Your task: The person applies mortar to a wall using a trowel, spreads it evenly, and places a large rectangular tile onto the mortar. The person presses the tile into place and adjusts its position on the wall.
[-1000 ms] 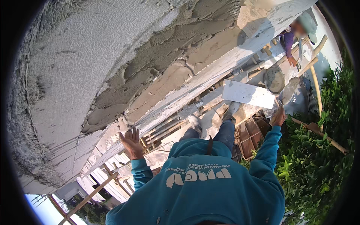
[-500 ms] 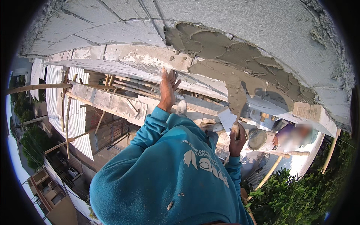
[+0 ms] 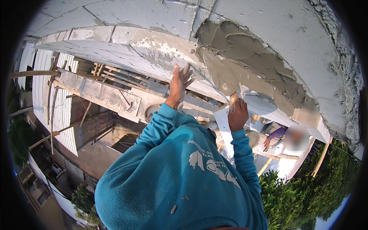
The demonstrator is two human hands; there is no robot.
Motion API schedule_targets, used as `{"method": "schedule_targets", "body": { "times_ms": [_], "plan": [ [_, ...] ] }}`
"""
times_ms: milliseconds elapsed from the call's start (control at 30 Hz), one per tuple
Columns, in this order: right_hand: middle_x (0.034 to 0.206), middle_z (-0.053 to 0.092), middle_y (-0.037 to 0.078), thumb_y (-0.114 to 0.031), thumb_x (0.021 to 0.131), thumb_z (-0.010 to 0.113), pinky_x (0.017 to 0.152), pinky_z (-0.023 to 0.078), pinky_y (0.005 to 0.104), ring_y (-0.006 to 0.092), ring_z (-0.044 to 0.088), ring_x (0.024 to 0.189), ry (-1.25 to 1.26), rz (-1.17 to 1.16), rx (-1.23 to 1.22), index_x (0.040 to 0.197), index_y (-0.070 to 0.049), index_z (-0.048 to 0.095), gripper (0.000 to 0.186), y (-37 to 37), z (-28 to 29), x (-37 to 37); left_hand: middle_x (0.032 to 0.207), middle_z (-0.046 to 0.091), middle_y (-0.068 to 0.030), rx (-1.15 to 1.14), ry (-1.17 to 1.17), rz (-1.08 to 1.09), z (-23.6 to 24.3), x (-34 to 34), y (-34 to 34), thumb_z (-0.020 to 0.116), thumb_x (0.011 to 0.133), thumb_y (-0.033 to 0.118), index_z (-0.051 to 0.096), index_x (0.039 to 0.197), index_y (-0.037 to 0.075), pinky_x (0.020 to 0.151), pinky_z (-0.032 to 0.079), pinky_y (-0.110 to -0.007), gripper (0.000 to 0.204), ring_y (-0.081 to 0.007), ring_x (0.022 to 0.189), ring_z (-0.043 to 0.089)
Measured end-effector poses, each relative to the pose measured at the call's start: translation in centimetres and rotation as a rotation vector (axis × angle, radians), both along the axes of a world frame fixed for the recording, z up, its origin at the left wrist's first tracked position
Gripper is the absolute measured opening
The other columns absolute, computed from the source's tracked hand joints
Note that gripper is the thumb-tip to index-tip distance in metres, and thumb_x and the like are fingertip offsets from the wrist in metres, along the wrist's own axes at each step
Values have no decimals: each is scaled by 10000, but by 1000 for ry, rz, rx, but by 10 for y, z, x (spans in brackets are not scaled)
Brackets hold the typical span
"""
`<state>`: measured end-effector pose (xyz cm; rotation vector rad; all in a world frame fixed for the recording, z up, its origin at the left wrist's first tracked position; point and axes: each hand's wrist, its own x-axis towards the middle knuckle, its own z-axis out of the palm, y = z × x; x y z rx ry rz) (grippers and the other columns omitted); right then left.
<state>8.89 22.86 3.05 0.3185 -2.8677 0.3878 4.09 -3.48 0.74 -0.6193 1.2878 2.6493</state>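
Observation:
My right hand (image 3: 238, 114) grips the wooden handle of a trowel (image 3: 232, 97). Its mortar-coated blade lies against the lower face of the white block wall, at the edge of the ledge. Wet grey mortar (image 3: 245, 48) is spread in a rough band along the wall above and to the right. My left hand (image 3: 178, 86) is raised beside the ledge (image 3: 153, 42), fingers apart and holding nothing. Whether its fingertips touch the wall, I cannot tell.
Below me are scaffold planks (image 3: 96, 92) with bamboo poles (image 3: 122, 78). At the right, a co-worker in a purple sleeve (image 3: 276, 133) stands lower down, near a round mortar bucket (image 3: 253, 138). Green leaves (image 3: 295, 199) grow at the lower right.
My right hand has moved up from near the scaffold with the trowel, bringing its blade against the wall. My left hand stays raised and has shifted slightly right. The view has shifted.

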Motion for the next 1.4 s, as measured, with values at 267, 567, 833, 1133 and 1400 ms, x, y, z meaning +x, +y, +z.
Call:
{"method": "schedule_targets", "body": {
  "times_ms": [267, 567, 833, 1133, 1400],
  "plan": [
    [996, 580, 129, -48, 737, 673, 795, 481, 408, 317, 572, 913, -5, -77, -80, 1309, -137, 552, 592, 14, 30, 38, 1524, 253, -177, 36, 2, -48, -2, 2, -8, 225, 965, 601, 189, 1459, -67, 1105, 312, -440, 832, -338, 1382, 301],
    [1050, 531, 147, 6, 733, 626, 841, 467, 428, 342, 523, 1002, -118, -114, -247, 1308, -110, 535, 593, -79, 3, 17, 1520, 263, -178, 59, -66, -52, -15, 6, -15, 237, 954, 616, 195, 1462, -56, 1124, 276, -456, 843, -339, 1382, 298],
    [1094, 556, 180, -5, 761, 598, 878, 450, 468, 390, 526, 979, -4, -90, -293, 1218, -65, 598, 462, -69, -57, 37, 1516, 269, -182, 20, -118, -25, -24, 8, -39, 258, 937, 637, 197, 1465, -48, 1115, 294, -450, 867, -326, 1375, 320],
    [1029, 560, 121, 15, 678, 635, 770, 477, 421, 322, 541, 932, -18, -105, -307, 1215, -71, 609, 544, -52, -21, 61, 1525, 228, -196, 30, -99, 4, -16, -5, -56, 264, 957, 574, 161, 1463, -66, 1120, 285, -480, 823, -355, 1388, 278],
    [995, 560, 137, -24, 762, 653, 774, 481, 403, 324, 554, 922, -58, -286, -311, 1256, -64, 567, 504, -30, 23, 63, 1518, 204, -240, 40, -99, -15, -11, -18, -48, 296, 954, 579, 133, 1456, -89, 1112, 305, -474, 851, -353, 1373, 309]
  ]
}}
